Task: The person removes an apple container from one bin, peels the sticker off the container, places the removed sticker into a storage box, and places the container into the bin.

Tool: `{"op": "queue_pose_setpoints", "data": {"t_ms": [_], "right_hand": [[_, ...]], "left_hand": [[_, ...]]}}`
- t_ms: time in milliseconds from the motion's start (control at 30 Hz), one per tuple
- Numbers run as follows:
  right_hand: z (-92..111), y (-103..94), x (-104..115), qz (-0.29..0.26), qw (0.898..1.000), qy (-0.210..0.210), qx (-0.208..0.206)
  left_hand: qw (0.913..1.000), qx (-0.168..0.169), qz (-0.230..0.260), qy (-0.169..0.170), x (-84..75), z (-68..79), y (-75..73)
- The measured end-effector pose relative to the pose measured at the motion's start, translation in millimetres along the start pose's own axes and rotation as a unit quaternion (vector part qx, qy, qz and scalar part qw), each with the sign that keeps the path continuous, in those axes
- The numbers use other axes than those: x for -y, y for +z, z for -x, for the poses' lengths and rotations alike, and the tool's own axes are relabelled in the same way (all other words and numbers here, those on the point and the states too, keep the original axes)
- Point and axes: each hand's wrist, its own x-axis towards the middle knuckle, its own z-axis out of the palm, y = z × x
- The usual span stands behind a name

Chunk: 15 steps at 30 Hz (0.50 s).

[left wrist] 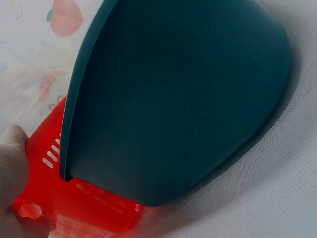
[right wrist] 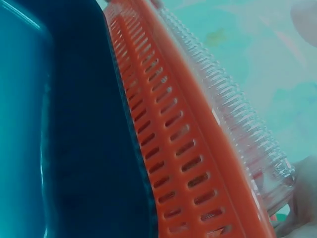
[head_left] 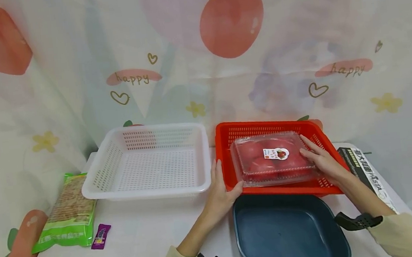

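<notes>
A clear plastic box of red fruit (head_left: 254,161), with a white label on its lid, sits tilted in the red basket (head_left: 284,187). My right hand (head_left: 324,162) grips the box's right end, fingers along its far right edge and thumb on the lid. At the basket's front left corner is my left hand (head_left: 220,190), its fingers along the outside of the left wall and its thumb over the front rim, close to the box's corner. The right wrist view shows the box's ribbed edge (right wrist: 233,104) rising above the basket's slotted wall (right wrist: 168,124).
A dark blue tub (head_left: 288,228) stands directly in front of the red basket. To the left is a white basket (head_left: 146,192), then a green food bag (head_left: 66,218) and a small purple packet (head_left: 101,236). A black-and-white pasta package (head_left: 369,174) lies at the right.
</notes>
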Motion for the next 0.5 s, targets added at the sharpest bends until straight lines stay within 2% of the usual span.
{"op": "queue_pose_setpoints", "data": {"t_ms": [200, 500], "right_hand": [[2, 11.2, 9, -0.051, 0.998, 0.027, -0.022], [7, 23.2, 26, -0.115, 0.991, 0.043, -0.056]], "left_hand": [[0.9999, -0.001, -0.013, -0.008, 1.4, 0.7, -0.2], [0.9997, -0.002, -0.012, -0.019, 1.5, 0.1, -1.3]]}}
